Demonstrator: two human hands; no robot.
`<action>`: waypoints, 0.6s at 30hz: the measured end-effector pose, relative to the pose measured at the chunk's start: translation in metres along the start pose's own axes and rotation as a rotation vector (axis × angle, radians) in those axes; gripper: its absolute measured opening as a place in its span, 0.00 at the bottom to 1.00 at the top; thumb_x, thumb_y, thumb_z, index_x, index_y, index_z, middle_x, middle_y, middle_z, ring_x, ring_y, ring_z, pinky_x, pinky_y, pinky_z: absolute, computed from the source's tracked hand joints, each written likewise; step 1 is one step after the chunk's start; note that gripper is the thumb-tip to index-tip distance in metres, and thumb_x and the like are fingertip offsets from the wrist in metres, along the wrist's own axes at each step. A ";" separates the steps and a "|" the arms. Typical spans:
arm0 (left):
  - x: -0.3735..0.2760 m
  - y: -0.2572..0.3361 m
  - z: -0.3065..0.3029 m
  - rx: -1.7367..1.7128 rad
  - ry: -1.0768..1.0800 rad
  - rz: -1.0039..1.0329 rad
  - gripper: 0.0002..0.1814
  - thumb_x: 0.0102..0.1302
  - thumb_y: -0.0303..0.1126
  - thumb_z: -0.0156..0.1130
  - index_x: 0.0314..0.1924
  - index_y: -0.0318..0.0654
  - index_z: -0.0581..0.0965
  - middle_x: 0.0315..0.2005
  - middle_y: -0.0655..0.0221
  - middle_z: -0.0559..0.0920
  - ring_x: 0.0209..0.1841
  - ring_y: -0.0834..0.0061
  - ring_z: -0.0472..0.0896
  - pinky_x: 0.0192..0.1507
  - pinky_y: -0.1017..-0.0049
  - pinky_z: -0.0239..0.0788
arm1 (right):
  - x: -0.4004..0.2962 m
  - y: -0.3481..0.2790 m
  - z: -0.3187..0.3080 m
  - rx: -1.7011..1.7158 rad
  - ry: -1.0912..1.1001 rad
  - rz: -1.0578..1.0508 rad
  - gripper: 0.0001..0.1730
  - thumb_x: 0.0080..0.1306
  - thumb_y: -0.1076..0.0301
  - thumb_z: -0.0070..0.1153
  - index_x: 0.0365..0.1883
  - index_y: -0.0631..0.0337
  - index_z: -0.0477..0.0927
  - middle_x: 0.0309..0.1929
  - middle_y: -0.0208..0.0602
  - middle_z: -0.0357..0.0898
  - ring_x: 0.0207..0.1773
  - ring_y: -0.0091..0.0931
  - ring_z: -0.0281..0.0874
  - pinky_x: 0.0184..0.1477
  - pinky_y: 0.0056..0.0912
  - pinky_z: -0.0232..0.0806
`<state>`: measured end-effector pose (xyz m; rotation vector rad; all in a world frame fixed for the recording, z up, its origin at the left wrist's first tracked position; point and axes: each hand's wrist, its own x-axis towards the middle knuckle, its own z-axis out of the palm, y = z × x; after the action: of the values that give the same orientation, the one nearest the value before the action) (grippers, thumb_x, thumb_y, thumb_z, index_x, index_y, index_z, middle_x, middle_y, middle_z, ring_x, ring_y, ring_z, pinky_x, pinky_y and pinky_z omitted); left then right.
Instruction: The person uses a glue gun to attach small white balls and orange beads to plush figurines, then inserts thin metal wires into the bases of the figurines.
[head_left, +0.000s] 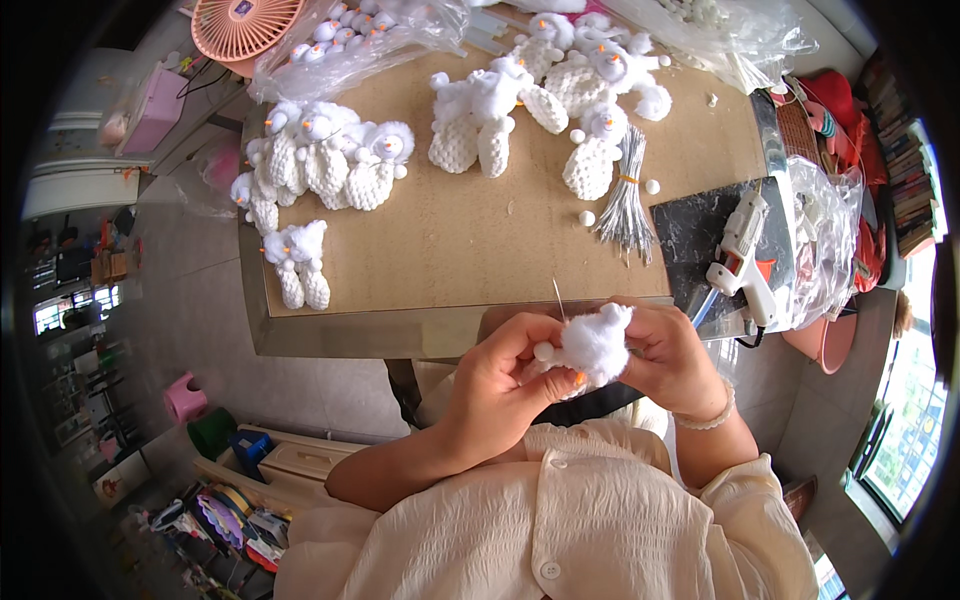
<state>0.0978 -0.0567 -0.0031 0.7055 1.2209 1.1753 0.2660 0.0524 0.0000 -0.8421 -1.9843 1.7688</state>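
My left hand (502, 382) is closed around a small white plush snowman (596, 341) with a fluffy hat and an orange nose, its thumb by the nose. My right hand (667, 360) grips the snowman's other side near the hat tip. A thin wire (559, 298) sticks up beside my left fingers. Both hands are just off the table's near edge. Beyond them lie a bundle of silvery wires (626, 202) with a yellow tie, a white pompom (586, 218) and a finished-looking knitted snowman (592, 161). The snowman's underside is hidden by my fingers.
A white glue gun (742, 255) lies on a dark marbled board (675, 217) at the right. Several snowmen (322, 157) crowd the table's left side, more (480, 120) its far side. Clear plastic bags (420, 30) hold small heads. A pink fan (244, 26) stands at the far left.
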 end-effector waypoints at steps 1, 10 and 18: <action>0.000 0.001 0.000 -0.007 0.003 -0.005 0.14 0.62 0.27 0.66 0.46 0.34 0.74 0.39 0.73 0.78 0.40 0.85 0.74 0.42 0.82 0.68 | -0.001 0.002 -0.001 -0.032 -0.003 0.004 0.08 0.54 0.79 0.60 0.33 0.66 0.77 0.27 0.36 0.74 0.28 0.29 0.72 0.33 0.28 0.65; 0.003 0.009 0.000 -0.207 0.003 -0.019 0.14 0.65 0.24 0.61 0.50 0.34 0.71 0.43 0.70 0.76 0.45 0.82 0.76 0.43 0.79 0.74 | -0.005 0.000 0.008 0.370 0.060 0.247 0.07 0.68 0.73 0.53 0.41 0.68 0.77 0.32 0.29 0.76 0.35 0.17 0.71 0.37 0.20 0.66; 0.005 0.009 -0.002 -0.645 -0.028 -0.132 0.15 0.66 0.25 0.60 0.52 0.37 0.71 0.44 0.67 0.79 0.45 0.74 0.80 0.39 0.71 0.80 | -0.007 -0.007 0.002 0.495 -0.024 0.222 0.10 0.70 0.70 0.53 0.42 0.69 0.77 0.36 0.29 0.77 0.37 0.17 0.71 0.40 0.20 0.66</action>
<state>0.0926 -0.0493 0.0031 0.1530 0.7770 1.3412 0.2686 0.0458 0.0070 -0.8916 -1.4004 2.2672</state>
